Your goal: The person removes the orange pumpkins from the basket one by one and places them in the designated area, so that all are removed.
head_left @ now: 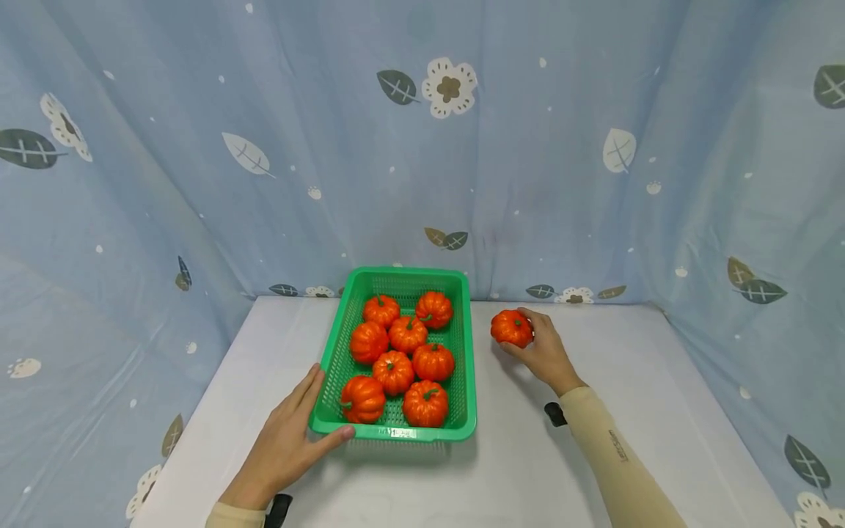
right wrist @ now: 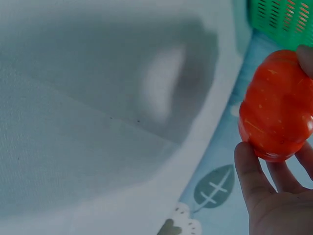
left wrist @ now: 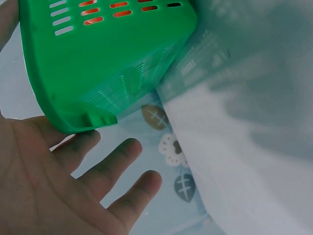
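Note:
A green plastic basket [head_left: 472, 389] stands on the white table with several small orange-red pumpkins [head_left: 394, 372] inside. My left hand [head_left: 280, 433] rests against its near left corner, thumb by the front rim and fingers spread along the left side. In the left wrist view those fingers [left wrist: 115, 164] are mostly straight, some touching the rim and others apart from it. To the right of the basket, my right hand [head_left: 548, 353] grips a single pumpkin [head_left: 510, 328] between thumb and fingers. The right wrist view shows that pumpkin [right wrist: 276, 107] held off the table, its shadow below.
The white table [head_left: 528, 469] reaches back to a blue curtain [head_left: 528, 147] printed with leaves and flowers, which also hangs along both sides. The basket stands close to the back curtain.

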Tool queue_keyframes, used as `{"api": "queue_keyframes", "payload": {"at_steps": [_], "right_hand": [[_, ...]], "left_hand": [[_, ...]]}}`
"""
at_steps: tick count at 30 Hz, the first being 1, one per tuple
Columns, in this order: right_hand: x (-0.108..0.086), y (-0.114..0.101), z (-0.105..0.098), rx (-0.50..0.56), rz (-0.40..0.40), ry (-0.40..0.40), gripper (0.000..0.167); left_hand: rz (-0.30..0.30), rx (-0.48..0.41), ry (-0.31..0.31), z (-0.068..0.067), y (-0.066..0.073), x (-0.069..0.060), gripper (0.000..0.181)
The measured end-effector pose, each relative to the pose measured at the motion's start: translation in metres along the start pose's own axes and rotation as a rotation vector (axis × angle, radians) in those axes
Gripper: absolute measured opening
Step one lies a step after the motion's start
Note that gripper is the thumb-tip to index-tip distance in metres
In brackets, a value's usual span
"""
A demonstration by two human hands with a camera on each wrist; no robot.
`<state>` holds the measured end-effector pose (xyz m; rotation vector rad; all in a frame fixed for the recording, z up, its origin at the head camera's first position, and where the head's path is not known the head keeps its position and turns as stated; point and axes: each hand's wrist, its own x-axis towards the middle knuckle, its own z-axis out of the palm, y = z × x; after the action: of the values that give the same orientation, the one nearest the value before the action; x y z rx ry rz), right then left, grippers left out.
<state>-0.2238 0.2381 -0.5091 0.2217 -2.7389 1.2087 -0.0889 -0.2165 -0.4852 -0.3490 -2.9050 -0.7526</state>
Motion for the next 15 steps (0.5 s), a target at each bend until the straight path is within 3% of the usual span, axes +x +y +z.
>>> {"api": "queue_keyframes", "payload": {"at_steps": [7,15], "right_hand": [[0.005,0.009,0.009,-0.033,0.006,-0.043,0.078],[0.009,0.012,0.016,-0.038,0.067,-0.083,0.078]], "left_hand": [[0.0,-0.003,-0.016,0.0,-0.001,0.0,0.105],[-0.001,-0.007,-0.014,0.0,0.0,0.0,0.105]]}}
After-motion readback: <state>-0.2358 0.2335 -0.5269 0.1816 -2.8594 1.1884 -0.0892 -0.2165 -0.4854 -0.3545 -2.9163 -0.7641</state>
